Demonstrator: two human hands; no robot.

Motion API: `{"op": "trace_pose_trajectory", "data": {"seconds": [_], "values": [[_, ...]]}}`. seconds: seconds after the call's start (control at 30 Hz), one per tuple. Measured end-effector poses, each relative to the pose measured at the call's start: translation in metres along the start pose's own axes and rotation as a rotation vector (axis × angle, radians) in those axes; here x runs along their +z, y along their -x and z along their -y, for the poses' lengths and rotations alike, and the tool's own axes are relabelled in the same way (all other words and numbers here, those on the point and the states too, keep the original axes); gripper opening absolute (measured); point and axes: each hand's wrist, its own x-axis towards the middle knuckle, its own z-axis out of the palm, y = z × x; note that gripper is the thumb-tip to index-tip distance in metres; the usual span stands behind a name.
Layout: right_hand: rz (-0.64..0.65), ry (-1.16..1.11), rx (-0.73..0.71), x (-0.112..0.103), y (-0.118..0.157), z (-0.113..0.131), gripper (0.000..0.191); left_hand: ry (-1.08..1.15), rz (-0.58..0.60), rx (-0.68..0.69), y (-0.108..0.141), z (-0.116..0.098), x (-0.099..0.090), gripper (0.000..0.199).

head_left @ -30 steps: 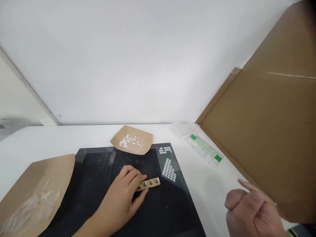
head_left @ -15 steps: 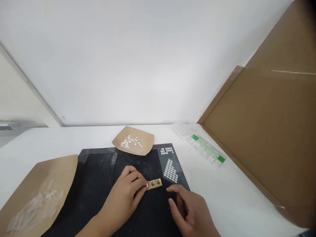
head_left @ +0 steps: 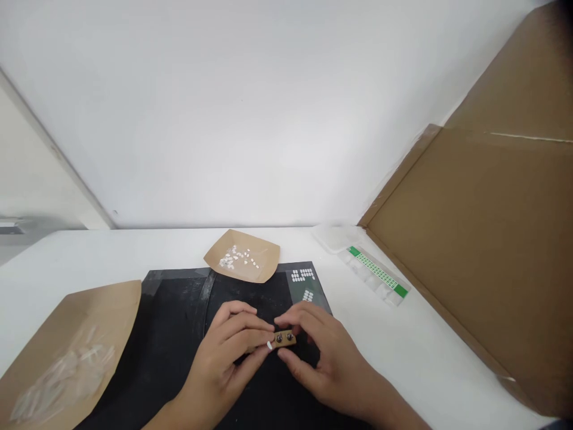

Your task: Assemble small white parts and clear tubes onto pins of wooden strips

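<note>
A small tan strip [head_left: 285, 340] bearing two dark, shiny round pieces is just above the black mat [head_left: 174, 334]. My left hand [head_left: 233, 349] is closed, pinching the strip's left end between thumb and fingers. A small white oval piece [head_left: 269, 345] shows at the left thumb tip. Around the strip's right end, my right hand [head_left: 324, 352] is curved with thumb and forefinger apart, the strip lying between them. Whether the right fingertips touch it I cannot tell. White oval stickers [head_left: 307, 295] on a clear sheet are partly hidden behind my right hand.
A paper tray [head_left: 264, 263] with small white pieces stands at the mat's back edge. Another paper tray [head_left: 105, 295] at left holds clear plastic pieces. On the white table at right lies a green-and-clear strip package [head_left: 378, 272], beside a large cardboard panel [head_left: 483, 239].
My right hand has moved left and up to the strip, now covering part of the sticker sheet. The strip, still in my left hand, has tilted and shifted slightly toward me.
</note>
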Motion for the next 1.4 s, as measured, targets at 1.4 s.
{"op": "trace_pose_trajectory", "data": {"seconds": [1.4], "values": [[0.055,-0.091,-0.368,0.024,-0.013,-0.024,0.025,0.189,0.045,0.085,-0.008,-0.003,-0.015,0.022]]}}
